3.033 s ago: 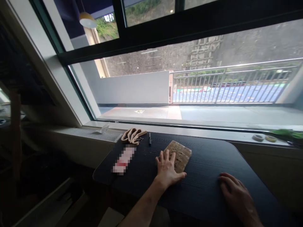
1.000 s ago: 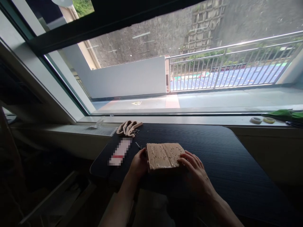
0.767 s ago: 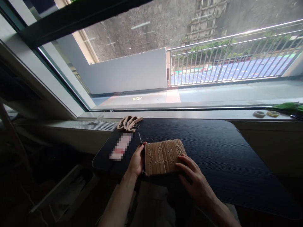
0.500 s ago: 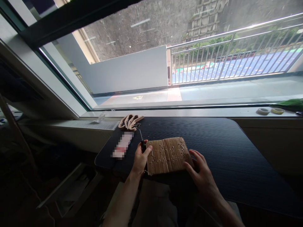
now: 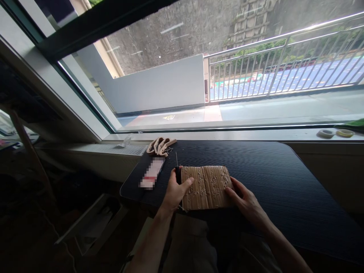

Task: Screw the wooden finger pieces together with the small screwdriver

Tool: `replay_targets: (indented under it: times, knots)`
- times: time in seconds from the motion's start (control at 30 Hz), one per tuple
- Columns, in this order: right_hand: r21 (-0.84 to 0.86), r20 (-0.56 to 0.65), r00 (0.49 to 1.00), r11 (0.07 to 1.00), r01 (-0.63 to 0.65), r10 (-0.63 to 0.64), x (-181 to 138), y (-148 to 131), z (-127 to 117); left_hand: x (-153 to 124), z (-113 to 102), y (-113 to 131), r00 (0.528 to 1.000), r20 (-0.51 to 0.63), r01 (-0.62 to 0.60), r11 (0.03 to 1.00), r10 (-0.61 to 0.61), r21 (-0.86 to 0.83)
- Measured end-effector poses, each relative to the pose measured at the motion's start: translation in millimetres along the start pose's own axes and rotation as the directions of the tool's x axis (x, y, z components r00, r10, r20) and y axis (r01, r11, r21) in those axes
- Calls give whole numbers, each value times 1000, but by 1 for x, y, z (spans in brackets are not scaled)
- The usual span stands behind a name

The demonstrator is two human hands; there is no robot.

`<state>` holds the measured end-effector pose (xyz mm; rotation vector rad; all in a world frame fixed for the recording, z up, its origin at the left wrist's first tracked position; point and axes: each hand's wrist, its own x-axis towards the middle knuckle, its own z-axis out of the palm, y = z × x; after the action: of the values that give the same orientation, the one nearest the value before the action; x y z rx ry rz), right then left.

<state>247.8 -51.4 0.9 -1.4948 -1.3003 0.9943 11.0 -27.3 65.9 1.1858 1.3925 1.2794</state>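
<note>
Two forearms (image 5: 153,233) slant inward to a pitted cardboard block (image 5: 209,189) at the near side of the dark tabletop (image 5: 273,174). The left hand (image 5: 174,192) clasps its left side, thumb across the face, also gripping an upright black-handled tool (image 5: 178,175). The right hand (image 5: 247,199) pinches its right edge, thumb on the face, other fingers partly hidden.

Worktop (image 5: 270,170): black, faint parallel grain. Over its near edge, cardboard slab (image 5: 209,191): brown, ribbed in lighter and darker stripes, peppered with dark pits. Screwdriver (image 5: 178,175): black handle, grey shaft. Far left corner, curved pieces (image 5: 170,143): pale tan. Left edge, pixelated oblong (image 5: 151,172): pinkish white, red band.
</note>
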Motion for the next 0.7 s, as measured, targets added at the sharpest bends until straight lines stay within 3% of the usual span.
replay_targets:
  times: [0.3,0.4,0.53,0.7]
  knots:
    - [-16,-6,999,999,43,-43,-2,1,0,0,2,-11,1000,0,-24,1000,24,18]
    - [63,39,999,998,28,-31,-4,-5,-3,-2,0,-16,999,-22,-25,1000,24,-7]
    - [246,73,996,967,-64,48,-13,-19,-2,-8,-3,-21,997,-10,71,990,-72,-123]
    - [448,148,968,859,-249,203,-24,-26,12,-16,-7,-20,995,-62,74,989,-82,-131]
